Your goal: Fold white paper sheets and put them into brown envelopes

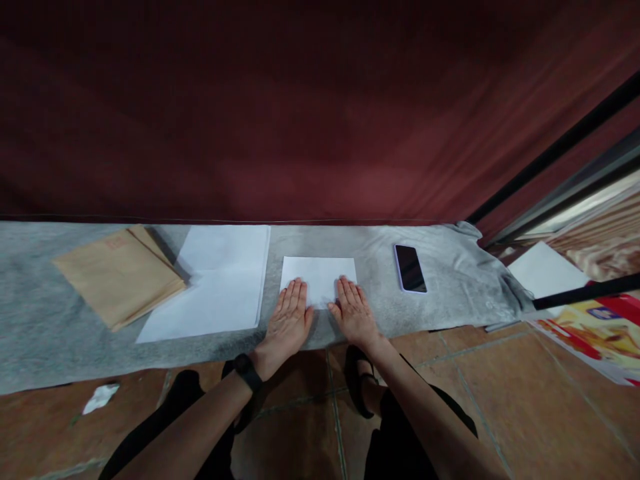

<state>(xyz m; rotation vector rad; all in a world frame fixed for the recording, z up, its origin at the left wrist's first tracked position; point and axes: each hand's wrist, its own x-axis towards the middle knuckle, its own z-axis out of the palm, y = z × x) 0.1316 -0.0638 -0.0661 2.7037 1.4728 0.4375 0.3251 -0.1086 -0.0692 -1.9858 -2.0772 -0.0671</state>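
A small white rectangle of paper (320,272) lies flat on the grey cloth, in front of me; whether it is folded cannot be made out. My left hand (290,317) rests palm down over its near left corner, fingers straight. Over the near right corner lies my right hand (354,312), also flat with fingers stretched out. Neither hand grips anything. Larger white sheets (225,287) are spread to the left of my left hand. Partly on top of them sits a pile of brown envelopes (123,273).
A phone (411,269) in a light purple case lies right of my hands on the grey cloth (450,293). Behind the cloth rises a dark red fabric wall (320,133). Black bars and a colourful printed box (595,327) stand at the right. Crumpled white paper (101,397) lies on the tiled floor.
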